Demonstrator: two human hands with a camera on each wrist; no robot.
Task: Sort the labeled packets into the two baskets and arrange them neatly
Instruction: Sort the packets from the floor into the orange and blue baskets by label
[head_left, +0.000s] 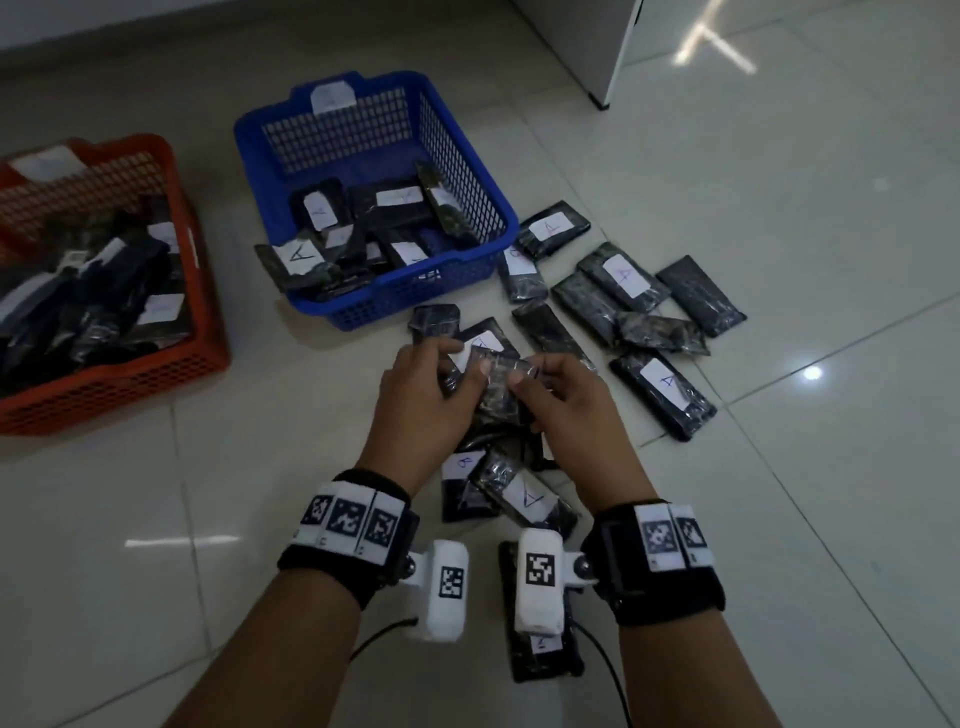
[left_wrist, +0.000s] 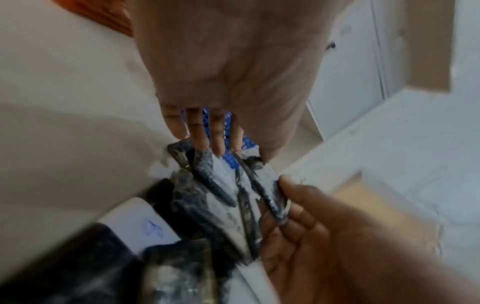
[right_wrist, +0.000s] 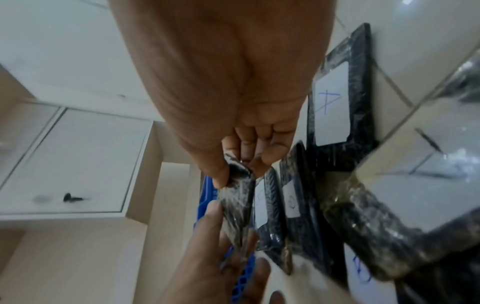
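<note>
A dark packet (head_left: 496, 376) is pinched between both grips, left hand (head_left: 423, 387) at its 9 o'clock end, right hand (head_left: 558, 397) at 3 o'clock, above the floor pile.

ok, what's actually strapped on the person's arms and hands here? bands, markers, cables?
Both forearms are bare, no sleeves or gloves. Each wrist wears a black band carrying white tiles printed with black square fiducial markers. A white rounded camera pod, also bearing a marker, hangs from each band on a small bracket. A thin black cable trails from each pod.
</note>
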